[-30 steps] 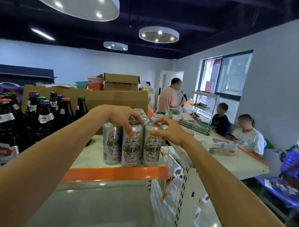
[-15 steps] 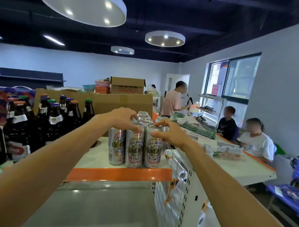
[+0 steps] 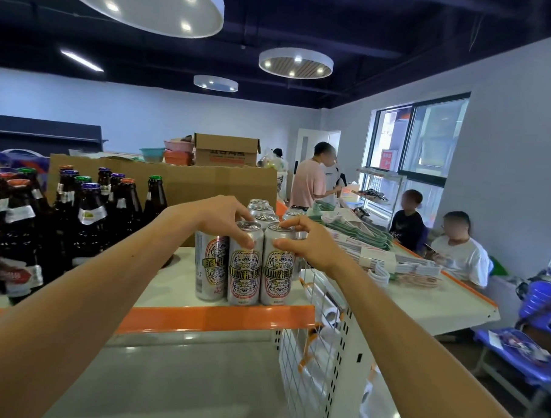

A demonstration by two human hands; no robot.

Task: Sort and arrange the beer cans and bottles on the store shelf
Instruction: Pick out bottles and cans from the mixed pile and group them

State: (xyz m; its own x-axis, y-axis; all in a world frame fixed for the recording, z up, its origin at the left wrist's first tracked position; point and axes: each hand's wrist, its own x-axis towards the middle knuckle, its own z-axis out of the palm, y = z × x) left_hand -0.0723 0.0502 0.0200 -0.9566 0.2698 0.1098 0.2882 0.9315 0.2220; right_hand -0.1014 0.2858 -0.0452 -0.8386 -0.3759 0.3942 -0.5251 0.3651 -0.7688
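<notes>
Beer cans (image 3: 244, 270) crowd the front right corner of the store shelf (image 3: 216, 317), just behind its orange lip. Three of them make a front row, touching side by side: the left can (image 3: 211, 266), the middle can (image 3: 244, 269) and the right can (image 3: 278, 269), all upright with their printed labels facing the camera. More silver rear cans (image 3: 259, 205) stand close behind them, only their tops showing. The left hand (image 3: 217, 219) reaches over the left can, hiding its top, and its fingers are curled round the rim of the middle can, thumb pressed on the front near the top. The right hand (image 3: 307, 246) grips the top of the right can in the same way, forefinger laid across the lid and thumb on the front. Brown bottles (image 3: 90, 219) with coloured caps stand in a dense group on the left part of the same shelf, apart from the cans. A cardboard sheet (image 3: 190, 180) stands upright behind bottles and cans alike. A white wire panel (image 3: 302, 352) hangs down the shelf's right end. Beyond it a white surface (image 3: 437, 310) carries stacked green and white hangers (image 3: 361, 236); two people sit at its far side and a person in a pink shirt (image 3: 307, 181) stands farther back.
</notes>
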